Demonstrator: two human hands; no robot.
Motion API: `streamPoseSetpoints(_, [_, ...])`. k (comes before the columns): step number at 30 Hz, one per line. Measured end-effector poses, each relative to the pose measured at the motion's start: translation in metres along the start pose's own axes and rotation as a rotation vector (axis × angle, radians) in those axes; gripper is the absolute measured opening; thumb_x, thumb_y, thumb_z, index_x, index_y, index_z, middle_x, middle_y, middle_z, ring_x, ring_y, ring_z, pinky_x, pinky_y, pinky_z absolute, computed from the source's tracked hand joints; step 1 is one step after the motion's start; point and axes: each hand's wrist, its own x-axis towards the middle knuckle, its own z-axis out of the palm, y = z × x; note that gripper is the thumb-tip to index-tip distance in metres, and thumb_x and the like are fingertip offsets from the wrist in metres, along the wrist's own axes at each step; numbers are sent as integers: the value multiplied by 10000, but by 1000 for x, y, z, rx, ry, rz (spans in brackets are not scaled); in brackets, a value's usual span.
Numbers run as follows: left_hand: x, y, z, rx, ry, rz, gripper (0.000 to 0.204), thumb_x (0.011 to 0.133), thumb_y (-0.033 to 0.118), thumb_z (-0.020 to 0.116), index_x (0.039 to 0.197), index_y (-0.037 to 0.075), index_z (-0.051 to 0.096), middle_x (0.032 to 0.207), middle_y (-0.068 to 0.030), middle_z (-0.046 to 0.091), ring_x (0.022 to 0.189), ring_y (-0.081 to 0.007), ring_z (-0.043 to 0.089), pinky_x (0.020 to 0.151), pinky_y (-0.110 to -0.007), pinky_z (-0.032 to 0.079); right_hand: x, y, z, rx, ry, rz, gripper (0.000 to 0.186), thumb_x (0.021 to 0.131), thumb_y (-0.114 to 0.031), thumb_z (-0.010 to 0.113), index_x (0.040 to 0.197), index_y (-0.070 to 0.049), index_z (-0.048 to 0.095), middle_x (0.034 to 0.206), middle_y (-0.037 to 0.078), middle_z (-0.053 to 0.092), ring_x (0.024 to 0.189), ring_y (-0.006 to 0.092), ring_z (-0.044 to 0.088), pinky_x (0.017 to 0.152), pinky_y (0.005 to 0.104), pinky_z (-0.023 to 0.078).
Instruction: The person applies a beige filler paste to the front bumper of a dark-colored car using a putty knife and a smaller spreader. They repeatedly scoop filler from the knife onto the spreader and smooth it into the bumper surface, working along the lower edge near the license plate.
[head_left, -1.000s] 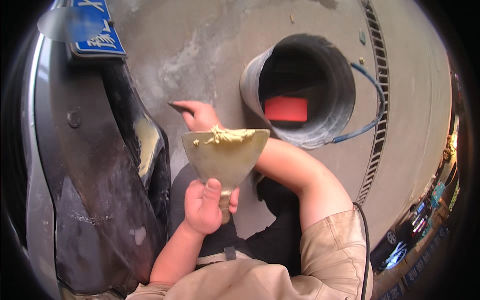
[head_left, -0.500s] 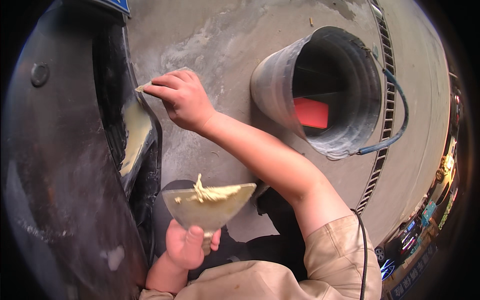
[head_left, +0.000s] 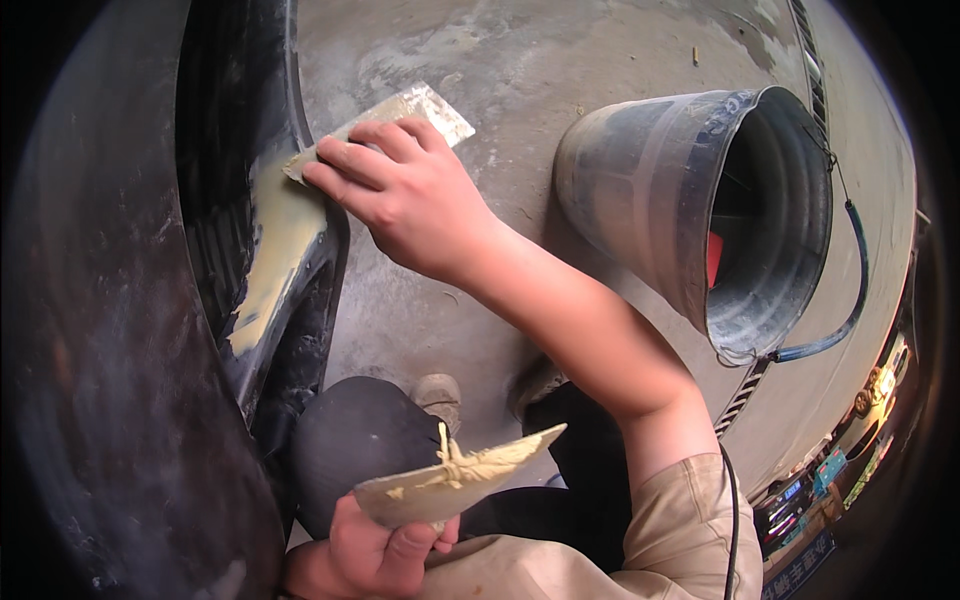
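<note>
My right hand (head_left: 420, 205) is closed on a flat, thin spreader (head_left: 440, 112) with pale smears on it. The spreader's left edge meets the upper end of a yellowish filler patch (head_left: 280, 255) on the black car body panel (head_left: 110, 280). Low in the picture, my left hand (head_left: 375, 550) grips a putty knife (head_left: 430, 497) with a wide, flared blade. A lump of pale yellow putty (head_left: 490, 463) lies along that blade, with a thin peak sticking up. Most of the knife's handle is hidden by my fingers.
A grey bucket (head_left: 640, 190) with a blue-sleeved handle (head_left: 855, 315) stands on the concrete floor to the right, a red object (head_left: 714, 260) inside. Behind it runs a drain grate (head_left: 742, 402). My bent knee (head_left: 355, 450) is beside the panel.
My right hand's spreader now shows more of its face, and the filler patch looks longer at its upper end. The putty knife has tilted and sits lower. The whole view has shifted.
</note>
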Motion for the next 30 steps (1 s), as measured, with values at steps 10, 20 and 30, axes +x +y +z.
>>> streamPoseSetpoints(10, [12,6,-3,-29,60,65,551,1093,420,524,1116,-127,594,801,-131,657,658,-172,620,579,-294,504,9,-3,-27,490,195,256,338,928,25,620,1231,-76,729,1109,110,746,995,287,698,856,366,570])
streamPoseSetpoints(20, [21,2,-8,-34,81,169,629,1104,520,440,1122,-94,575,689,-129,618,527,-179,579,482,-291,487,16,-75,-120,1107,309,937,352,1059,-81,582,1402,-11,543,1198,94,702,1092,125,632,966,287,509])
streamPoseSetpoints(30, [15,-1,-18,-323,-368,-34,597,1105,442,484,1325,-112,528,928,-177,671,583,-161,586,506,-268,473,22,-60,-194,1620,-324,1043,409,1140,-469,391,1132,-106,580,794,6,575,607,90,501,537,277,431])
